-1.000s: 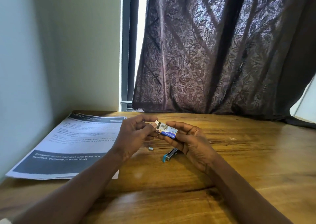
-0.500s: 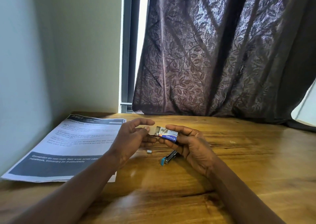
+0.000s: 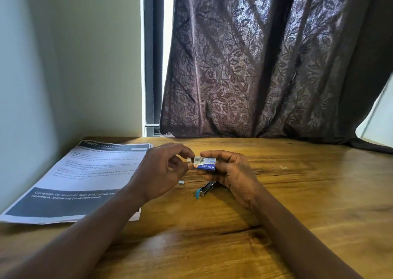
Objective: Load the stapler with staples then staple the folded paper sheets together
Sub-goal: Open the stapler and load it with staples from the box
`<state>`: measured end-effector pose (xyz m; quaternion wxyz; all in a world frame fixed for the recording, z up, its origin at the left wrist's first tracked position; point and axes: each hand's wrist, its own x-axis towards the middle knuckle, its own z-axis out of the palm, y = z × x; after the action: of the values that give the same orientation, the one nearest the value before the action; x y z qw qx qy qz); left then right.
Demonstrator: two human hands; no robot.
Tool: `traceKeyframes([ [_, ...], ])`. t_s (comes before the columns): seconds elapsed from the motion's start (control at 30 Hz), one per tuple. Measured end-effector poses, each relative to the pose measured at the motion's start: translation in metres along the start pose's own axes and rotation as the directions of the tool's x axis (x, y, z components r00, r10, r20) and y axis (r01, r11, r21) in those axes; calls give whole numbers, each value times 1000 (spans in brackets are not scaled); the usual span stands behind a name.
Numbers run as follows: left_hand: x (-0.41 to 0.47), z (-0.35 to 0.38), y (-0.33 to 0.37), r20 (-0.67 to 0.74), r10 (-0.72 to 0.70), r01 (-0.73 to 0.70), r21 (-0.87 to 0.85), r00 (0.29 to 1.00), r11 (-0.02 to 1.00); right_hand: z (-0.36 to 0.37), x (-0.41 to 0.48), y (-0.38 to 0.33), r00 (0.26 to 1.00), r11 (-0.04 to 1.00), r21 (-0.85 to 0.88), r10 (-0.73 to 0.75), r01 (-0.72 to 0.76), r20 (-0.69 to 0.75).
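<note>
My right hand (image 3: 231, 172) holds a small blue and white staple box (image 3: 205, 163) above the wooden desk (image 3: 297, 193). My left hand (image 3: 163, 170) pinches a small white piece (image 3: 190, 159) at the box's left end; whether it is the inner tray or a strip of staples I cannot tell. A small blue and metal stapler (image 3: 204, 190) lies on the desk just below the box, partly hidden by my right hand. A small block of staples (image 3: 181, 182) lies on the desk below my left hand. The printed paper sheets (image 3: 70, 183) lie flat at the left.
A wall stands at the left of the desk. A dark patterned curtain (image 3: 265, 66) hangs behind the desk's far edge, with a window frame (image 3: 152, 66) beside it.
Both hands stay together over the desk; the box has tilted level and my left fingers have drawn the white piece a little out of its left end.
</note>
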<state>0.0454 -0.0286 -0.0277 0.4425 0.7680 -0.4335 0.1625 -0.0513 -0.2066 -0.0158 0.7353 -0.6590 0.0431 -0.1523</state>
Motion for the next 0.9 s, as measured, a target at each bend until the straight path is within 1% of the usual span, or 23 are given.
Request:
traceKeyframes([
  [0.13, 1, -2, 3, -24, -92, 89, -105, 996, 991, -2, 1, 0, 1000, 1000, -2, -8, 8, 7],
  [0.23, 1, -3, 2, -23, -123, 119, -140, 992, 983, -3, 1, 0, 1000, 1000, 18, -2, 2, 14],
  [0.4, 0, -4, 3, 7, -93, 93, -107, 996, 990, -4, 2, 0, 1000, 998, 55, 2, -3, 30],
  [0.5, -1, -4, 4, 25, -116, 118, -111, 993, 987, -6, 2, -1, 999, 998, 63, 15, -18, 40],
  [0.63, -1, -6, 3, 45, -146, 150, -132, 988, 980, -8, 1, -2, 997, 1000, 9, 23, -24, 77],
  [0.77, -1, -9, -1, 105, -173, 186, -121, 979, 975, -8, 1, -1, 996, 999, -33, 37, -35, 83],
  [0.9, 0, -9, -4, 153, -193, 216, -150, 969, 965, -9, 2, 1, 994, 997, -65, 56, -50, 93],
])
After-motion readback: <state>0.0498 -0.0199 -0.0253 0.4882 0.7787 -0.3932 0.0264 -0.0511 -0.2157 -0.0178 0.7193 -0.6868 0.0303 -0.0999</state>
